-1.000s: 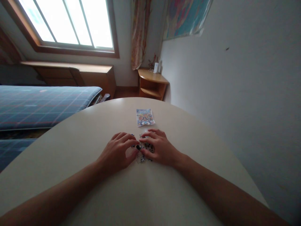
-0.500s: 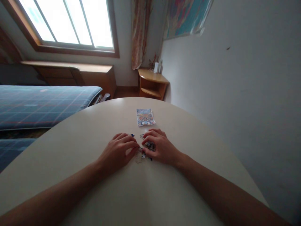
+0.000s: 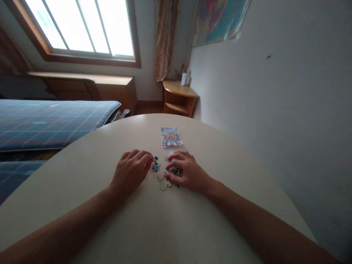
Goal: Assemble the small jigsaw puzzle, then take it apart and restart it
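Note:
Small jigsaw puzzle pieces lie in a loose group on the pale round table (image 3: 110, 227). My left hand (image 3: 132, 167) rests beside a little cluster of blue and dark puzzle pieces (image 3: 156, 167), its thumb and fingertips drawn together. Whatever may be between those fingertips is hidden. Curved over a pile of mixed puzzle pieces (image 3: 176, 171), my right hand (image 3: 188, 171) has its thumb and fingers apart, and it partly covers the pile. Pale puzzle pieces (image 3: 162, 183) lie between the hands, nearer to me. Beyond them lies a printed picture sheet (image 3: 171, 138) with a blue cartoon figure.
A plaid mattress (image 3: 55, 121) stands close to the table's left edge. Behind are a wooden desk (image 3: 115, 82) under the window and a corner shelf (image 3: 178, 89). The white wall (image 3: 261, 121) runs along the right.
My left hand has moved left and slightly away from me, from beside the right thumb to the blue cluster, uncovering pieces. My right hand has stayed over its pile.

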`<move>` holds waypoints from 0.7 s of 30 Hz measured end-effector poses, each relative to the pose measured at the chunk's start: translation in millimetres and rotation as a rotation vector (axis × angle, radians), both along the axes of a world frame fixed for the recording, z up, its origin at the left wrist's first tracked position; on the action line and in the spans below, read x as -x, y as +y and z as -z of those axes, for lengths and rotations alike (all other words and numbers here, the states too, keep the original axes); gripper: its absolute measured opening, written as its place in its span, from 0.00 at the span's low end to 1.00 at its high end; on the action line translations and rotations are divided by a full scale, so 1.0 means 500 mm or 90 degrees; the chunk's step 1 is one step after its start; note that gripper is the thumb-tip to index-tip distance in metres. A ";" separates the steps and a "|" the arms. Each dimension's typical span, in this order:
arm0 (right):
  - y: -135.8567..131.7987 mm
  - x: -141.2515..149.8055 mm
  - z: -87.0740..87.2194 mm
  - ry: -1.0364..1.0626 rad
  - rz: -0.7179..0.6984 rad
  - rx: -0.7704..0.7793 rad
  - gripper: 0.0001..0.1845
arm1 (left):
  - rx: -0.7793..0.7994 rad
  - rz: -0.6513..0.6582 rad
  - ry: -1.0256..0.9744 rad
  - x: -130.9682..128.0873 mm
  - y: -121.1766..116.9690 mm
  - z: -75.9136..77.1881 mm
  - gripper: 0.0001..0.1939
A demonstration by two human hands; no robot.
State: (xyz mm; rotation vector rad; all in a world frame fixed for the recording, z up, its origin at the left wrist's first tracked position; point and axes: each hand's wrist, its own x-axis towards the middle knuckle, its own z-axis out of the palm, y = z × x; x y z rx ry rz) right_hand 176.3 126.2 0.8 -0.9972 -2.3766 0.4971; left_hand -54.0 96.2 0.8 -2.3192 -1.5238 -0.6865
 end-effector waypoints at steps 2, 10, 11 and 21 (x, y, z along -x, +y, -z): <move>-0.001 0.001 -0.001 0.000 0.006 0.007 0.08 | 0.004 0.011 0.033 -0.005 -0.007 -0.004 0.06; -0.002 0.005 -0.005 0.004 -0.006 0.009 0.09 | 0.046 0.096 -0.005 -0.021 -0.026 -0.011 0.04; -0.001 0.006 -0.005 0.006 -0.007 0.009 0.09 | 0.055 0.128 -0.011 -0.023 -0.028 -0.012 0.05; -0.003 0.002 0.004 0.047 -0.017 -0.001 0.11 | 0.134 0.204 -0.084 -0.021 -0.023 0.003 0.03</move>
